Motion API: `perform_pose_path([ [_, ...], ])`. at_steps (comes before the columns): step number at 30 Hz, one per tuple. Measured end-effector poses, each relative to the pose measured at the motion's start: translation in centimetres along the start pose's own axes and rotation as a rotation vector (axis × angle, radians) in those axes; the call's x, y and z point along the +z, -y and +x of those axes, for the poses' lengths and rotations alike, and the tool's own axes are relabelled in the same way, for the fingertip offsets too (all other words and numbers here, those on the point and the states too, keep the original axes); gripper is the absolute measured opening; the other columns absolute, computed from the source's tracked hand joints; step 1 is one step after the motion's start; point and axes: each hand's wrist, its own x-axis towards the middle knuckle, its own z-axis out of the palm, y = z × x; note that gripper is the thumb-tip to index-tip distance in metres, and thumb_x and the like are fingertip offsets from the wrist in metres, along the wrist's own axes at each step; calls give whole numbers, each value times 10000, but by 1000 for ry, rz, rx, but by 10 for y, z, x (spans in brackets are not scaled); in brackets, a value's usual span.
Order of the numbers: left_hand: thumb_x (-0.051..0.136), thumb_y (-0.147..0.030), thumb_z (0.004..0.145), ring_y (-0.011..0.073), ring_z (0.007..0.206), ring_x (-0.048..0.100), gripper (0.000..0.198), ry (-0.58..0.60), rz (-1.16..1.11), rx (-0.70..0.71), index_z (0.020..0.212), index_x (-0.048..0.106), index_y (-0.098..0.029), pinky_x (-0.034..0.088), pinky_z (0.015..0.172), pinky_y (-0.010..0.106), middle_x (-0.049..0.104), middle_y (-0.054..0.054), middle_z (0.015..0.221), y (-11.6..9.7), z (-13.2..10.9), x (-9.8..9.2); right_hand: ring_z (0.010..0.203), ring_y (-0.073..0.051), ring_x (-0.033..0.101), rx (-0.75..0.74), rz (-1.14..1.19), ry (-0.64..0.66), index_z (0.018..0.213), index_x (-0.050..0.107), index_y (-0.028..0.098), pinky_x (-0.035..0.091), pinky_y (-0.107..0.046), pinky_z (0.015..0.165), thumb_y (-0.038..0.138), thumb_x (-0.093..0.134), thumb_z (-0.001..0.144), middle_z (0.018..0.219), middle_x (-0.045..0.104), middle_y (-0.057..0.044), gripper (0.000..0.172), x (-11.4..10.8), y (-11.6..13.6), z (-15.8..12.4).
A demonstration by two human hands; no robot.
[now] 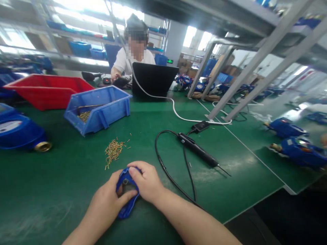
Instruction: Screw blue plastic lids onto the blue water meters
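Between my two hands is a blue plastic meter housing part (pixel 125 211), open through its middle and tilted above the green table. My left hand (pixel 108 197) is closed round its left side, with the thumb reaching across the opening. On its upper right edge, my right hand (pixel 146 180) grips with thumb and fingers. Just beyond lies a loose pile of small brass-coloured screws (pixel 113 150). To the right rests a black electric screwdriver (pixel 198 149) with its bit pointing right and its cable curving toward the near side.
A blue bin (pixel 109 109) holding more screws stands behind the pile, beside a red bin (pixel 51 92). At left sits a blue water meter (pixel 20 131); more meters (pixel 301 149) are at right. A person (pixel 138 51) sits behind a black laptop (pixel 154 80). Metal posts (pixel 242 75) rise at right.
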Motion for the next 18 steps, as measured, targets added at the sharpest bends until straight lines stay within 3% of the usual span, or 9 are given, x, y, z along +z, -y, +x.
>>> perform_pose_path([
  [3, 485, -431, 756, 231, 661, 650, 306, 10, -13, 16, 959, 570, -219, 493, 598, 299, 682, 21, 726, 8, 6, 0, 898, -147, 615, -19, -38, 25, 955, 658, 169, 461, -257, 846, 229, 483, 844, 952, 681, -46, 216, 2, -1, -2],
  [6, 443, -461, 760, 220, 781, 667, 303, -47, -84, 61, 870, 607, -231, 515, 644, 257, 710, 34, 846, 18, 11, 0, 912, -158, 616, -30, -49, 51, 986, 654, 156, 461, -260, 853, 248, 477, 855, 964, 680, -62, 239, 3, 0, -3],
  [9, 424, -472, 770, 206, 769, 666, 327, -120, -73, 51, 868, 616, -227, 518, 642, 235, 710, 27, 837, 26, 12, -1, 972, -184, 594, -67, -123, 95, 1110, 602, 142, 455, -284, 868, 339, 452, 882, 1046, 649, -90, 336, -10, 7, 0],
  [11, 410, -481, 787, 197, 683, 654, 342, -164, -25, 14, 887, 613, -224, 510, 610, 240, 698, 16, 759, 29, 11, -3, 934, -168, 594, -42, -275, 71, 1134, 578, 165, 465, -261, 822, 385, 460, 882, 1055, 633, -73, 355, -30, 14, 3],
  [14, 394, -512, 800, 191, 576, 616, 373, -233, 39, -47, 911, 606, -226, 474, 524, 254, 652, 2, 636, 31, 9, -7, 810, -116, 587, 99, -513, -53, 955, 621, 195, 451, -202, 718, 314, 496, 872, 934, 637, -15, 192, -74, 18, 6],
  [18, 361, -533, 819, 213, 633, 629, 396, -293, 73, -132, 928, 605, -241, 455, 515, 274, 658, 14, 661, 30, 9, -10, 782, -159, 590, 281, -701, -116, 781, 614, 161, 431, -258, 714, 168, 516, 824, 830, 643, -43, 107, -129, -5, -7],
])
